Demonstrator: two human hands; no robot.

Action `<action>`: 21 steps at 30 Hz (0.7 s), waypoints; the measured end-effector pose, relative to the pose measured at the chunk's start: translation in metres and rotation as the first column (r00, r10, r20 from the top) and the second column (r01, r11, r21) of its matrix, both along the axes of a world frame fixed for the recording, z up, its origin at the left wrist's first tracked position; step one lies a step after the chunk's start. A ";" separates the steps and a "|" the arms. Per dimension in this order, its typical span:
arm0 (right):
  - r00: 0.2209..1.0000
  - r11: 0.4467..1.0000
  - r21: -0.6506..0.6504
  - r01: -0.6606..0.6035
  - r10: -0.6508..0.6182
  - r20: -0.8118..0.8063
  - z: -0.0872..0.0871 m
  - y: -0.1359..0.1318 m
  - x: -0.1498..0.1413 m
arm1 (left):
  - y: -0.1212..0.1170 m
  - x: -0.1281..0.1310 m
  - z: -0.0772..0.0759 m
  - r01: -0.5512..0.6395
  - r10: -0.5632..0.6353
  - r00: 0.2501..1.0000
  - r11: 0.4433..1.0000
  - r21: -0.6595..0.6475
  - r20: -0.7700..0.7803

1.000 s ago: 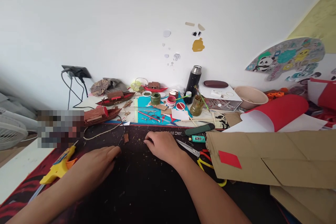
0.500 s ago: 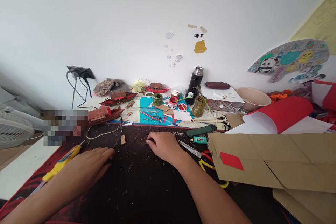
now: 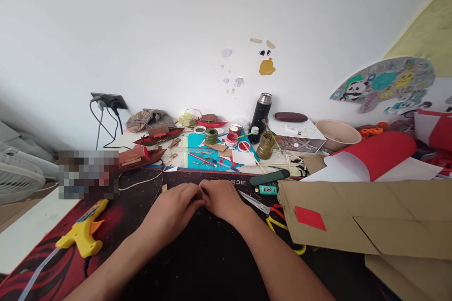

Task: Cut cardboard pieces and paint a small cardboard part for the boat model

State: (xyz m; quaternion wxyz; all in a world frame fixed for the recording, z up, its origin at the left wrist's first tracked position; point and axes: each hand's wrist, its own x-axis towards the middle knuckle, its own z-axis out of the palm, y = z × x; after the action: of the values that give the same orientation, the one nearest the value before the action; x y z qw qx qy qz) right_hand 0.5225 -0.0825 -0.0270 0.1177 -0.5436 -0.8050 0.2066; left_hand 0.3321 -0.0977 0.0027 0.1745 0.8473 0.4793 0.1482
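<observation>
On the dark mat, the left hand and the right hand meet at the fingertips, fingers bent and nearly closed; whether they pinch something I cannot tell, because the fingers hide it. Left of them, the yellow glue gun lies diagonally, front pointing away and rightward. The scissors, near the right wrist, point away and leftward, handles partly hidden. The left hand partly covers a small brown piece.
</observation>
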 end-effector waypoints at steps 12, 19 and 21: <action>0.999 0.999 0.017 0.046 -0.045 -0.015 -0.003 0.001 -0.003 | 0.055 0.009 -0.038 -0.345 0.331 0.916 0.938 0.026 0.226; 0.994 0.994 0.014 0.104 -0.104 0.013 -0.007 0.002 -0.007 | 0.048 0.020 -0.036 -0.245 0.249 0.936 0.968 -0.049 0.247; 0.991 0.992 0.014 0.129 -0.129 0.025 -0.010 0.003 -0.010 | 0.049 0.020 -0.036 -0.230 0.241 0.934 0.971 -0.070 0.263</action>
State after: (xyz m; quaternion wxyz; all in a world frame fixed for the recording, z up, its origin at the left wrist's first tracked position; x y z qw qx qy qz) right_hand 0.5130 -0.0797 -0.0366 0.1238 -0.5964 -0.7708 0.1868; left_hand 0.3520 -0.0485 -0.0333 0.2351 0.7522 0.5518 0.2729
